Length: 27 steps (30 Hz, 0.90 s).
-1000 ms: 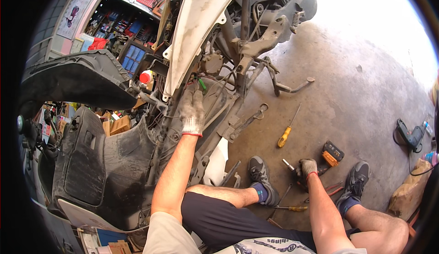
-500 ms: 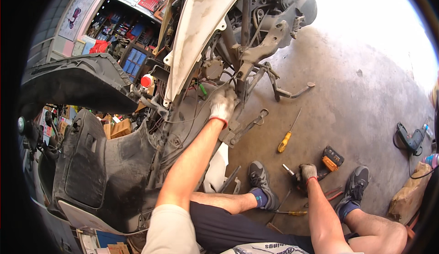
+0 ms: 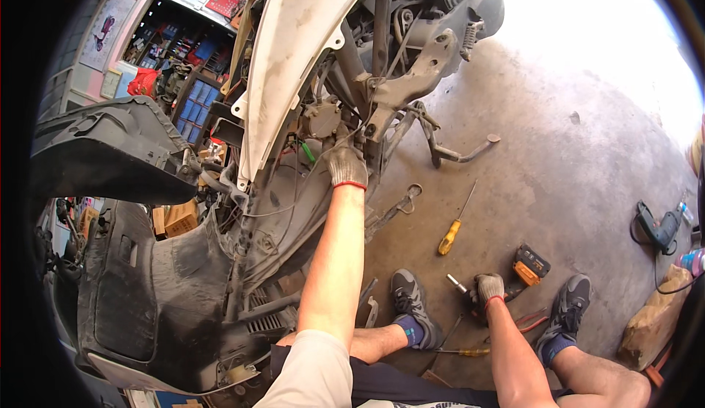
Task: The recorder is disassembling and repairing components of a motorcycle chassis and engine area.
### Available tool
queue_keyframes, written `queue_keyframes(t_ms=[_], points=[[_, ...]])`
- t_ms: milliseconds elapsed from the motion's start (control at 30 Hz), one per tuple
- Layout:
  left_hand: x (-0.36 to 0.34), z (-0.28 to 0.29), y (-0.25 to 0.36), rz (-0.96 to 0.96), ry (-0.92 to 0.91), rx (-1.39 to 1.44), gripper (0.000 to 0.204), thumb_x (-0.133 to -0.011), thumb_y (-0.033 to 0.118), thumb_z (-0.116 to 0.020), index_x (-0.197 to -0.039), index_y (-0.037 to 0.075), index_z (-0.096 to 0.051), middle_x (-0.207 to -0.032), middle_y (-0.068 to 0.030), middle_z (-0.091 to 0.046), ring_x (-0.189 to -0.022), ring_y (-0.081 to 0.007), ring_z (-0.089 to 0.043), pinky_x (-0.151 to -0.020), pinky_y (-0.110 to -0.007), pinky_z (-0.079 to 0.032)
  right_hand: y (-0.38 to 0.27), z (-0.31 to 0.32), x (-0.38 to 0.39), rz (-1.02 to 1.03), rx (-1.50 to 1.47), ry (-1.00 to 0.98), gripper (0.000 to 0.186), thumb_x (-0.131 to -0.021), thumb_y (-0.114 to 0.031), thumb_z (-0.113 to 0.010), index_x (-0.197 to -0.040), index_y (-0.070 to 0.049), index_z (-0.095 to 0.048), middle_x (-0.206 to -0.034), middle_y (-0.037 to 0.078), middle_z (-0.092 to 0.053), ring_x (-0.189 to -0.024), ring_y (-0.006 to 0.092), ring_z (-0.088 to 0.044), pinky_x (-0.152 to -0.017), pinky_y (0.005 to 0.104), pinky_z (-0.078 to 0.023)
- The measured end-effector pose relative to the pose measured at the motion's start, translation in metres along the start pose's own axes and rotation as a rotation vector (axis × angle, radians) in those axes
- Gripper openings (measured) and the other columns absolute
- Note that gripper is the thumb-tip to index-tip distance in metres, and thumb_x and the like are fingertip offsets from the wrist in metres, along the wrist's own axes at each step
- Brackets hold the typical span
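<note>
A partly stripped scooter (image 3: 290,63) fills the left and top of the view, its frame and cables bare. My left hand (image 3: 346,167), in a white knit glove with a red cuff, reaches into the frame just below a round metal cover (image 3: 323,120). Its fingertips are hidden among the cables and brackets. Down by the floor, my gloved right hand (image 3: 489,288) is closed round a cordless impact wrench (image 3: 470,299) with a silver socket (image 3: 457,283) at its tip. The wrench's black and orange battery (image 3: 532,265) points up and to the right.
A yellow-handled screwdriver (image 3: 450,237) lies on the concrete, another (image 3: 470,352) beside my foot. Red-handled pliers (image 3: 532,323) lie near the wrench. The kickstand (image 3: 463,157) sticks out over the floor. A corded heat gun (image 3: 659,226) and a brown package (image 3: 653,312) are at right.
The view has shifted, so the scooter sits further left. My left arm is straighter, its hand still at the frame below the round cover. My right hand keeps hold of the impact wrench.
</note>
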<state>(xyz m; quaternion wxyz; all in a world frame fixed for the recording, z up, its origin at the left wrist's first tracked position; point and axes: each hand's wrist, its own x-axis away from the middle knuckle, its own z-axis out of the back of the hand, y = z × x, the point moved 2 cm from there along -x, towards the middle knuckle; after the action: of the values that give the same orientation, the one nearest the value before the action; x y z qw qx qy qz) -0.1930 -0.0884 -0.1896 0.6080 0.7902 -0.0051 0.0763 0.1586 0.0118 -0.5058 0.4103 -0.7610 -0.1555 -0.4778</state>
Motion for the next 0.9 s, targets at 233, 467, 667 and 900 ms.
queue_keyframes(t_ms=[233,467,667,900], points=[[-0.006,-0.011,-0.006,-0.216,0.025,0.136,0.02,-0.094,0.016,-0.061,-0.113,0.015,-0.06,-0.091,-0.0015,-0.066,-0.062,-0.0082,-0.058,-0.04,-0.02,-0.037,-0.029,-0.008,0.031,-0.028,-0.009,0.052,0.016,-0.088,-0.011,-0.056,-0.087,0.004,-0.06,-0.057,0.016,-0.059,-0.039,0.0255,-0.055,-0.033,0.0365,-0.042],[0.008,-0.027,-0.005,-0.57,0.123,-0.111,0.02,-0.097,0.011,-0.056,-0.115,0.004,-0.056,-0.099,-0.0053,-0.063,-0.078,-0.012,-0.059,-0.06,-0.025,-0.049,-0.024,-0.008,0.026,-0.03,-0.005,0.094,0.016,-0.088,-0.009,-0.055,-0.092,0.004,-0.063,-0.062,0.014,-0.06,-0.039,0.0232,-0.053,-0.033,0.0348,-0.04],[0.003,-0.025,-0.008,-0.483,0.043,0.103,0.017,-0.098,0.014,-0.056,-0.113,0.007,-0.057,-0.089,-0.0024,-0.064,-0.066,-0.0088,-0.057,-0.047,-0.021,-0.038,-0.023,-0.008,0.023,-0.024,0.009,0.086,0.014,-0.087,-0.009,-0.056,-0.091,0.003,-0.062,-0.06,0.014,-0.059,-0.039,0.023,-0.052,-0.033,0.035,-0.039],[-0.012,-0.004,-0.002,0.015,-0.228,0.366,0.017,-0.097,0.015,-0.057,-0.114,0.014,-0.056,-0.093,-0.0012,-0.065,-0.069,-0.0082,-0.06,-0.042,-0.016,-0.034,-0.02,-0.007,0.019,-0.044,-0.012,0.058,0.015,-0.087,-0.009,-0.057,-0.096,0.003,-0.059,-0.059,0.014,-0.057,-0.038,0.0241,-0.053,-0.031,0.0357,-0.039]])
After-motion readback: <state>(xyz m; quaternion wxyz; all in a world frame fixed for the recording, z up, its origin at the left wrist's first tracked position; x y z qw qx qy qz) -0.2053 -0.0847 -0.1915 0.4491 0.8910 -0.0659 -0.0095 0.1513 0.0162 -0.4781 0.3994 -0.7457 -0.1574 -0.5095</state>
